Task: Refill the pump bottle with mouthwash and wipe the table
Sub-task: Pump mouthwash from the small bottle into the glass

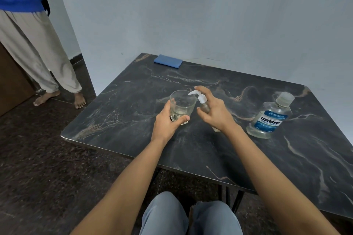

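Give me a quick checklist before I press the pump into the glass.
1. Nozzle of the pump bottle over the glass: ok.
2. Left hand steadying the glass: ok.
3. Right hand gripping the bottle, index finger on the pump head: ok.
4. Mouthwash bottle capped and upright, off to the right: ok.
5. Blue cloth ready at the far table edge: ok.
6. Level left in the pump bottle: cannot tell, hand covers it.

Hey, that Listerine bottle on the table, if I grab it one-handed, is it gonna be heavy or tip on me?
The Listerine bottle looks mostly empty, with liquid only near the base, so probably light. Its wide body should resist tipping, though lightness makes it easier to knock. The smooth clear plastic may be a bit slippery; the cap looks closed.
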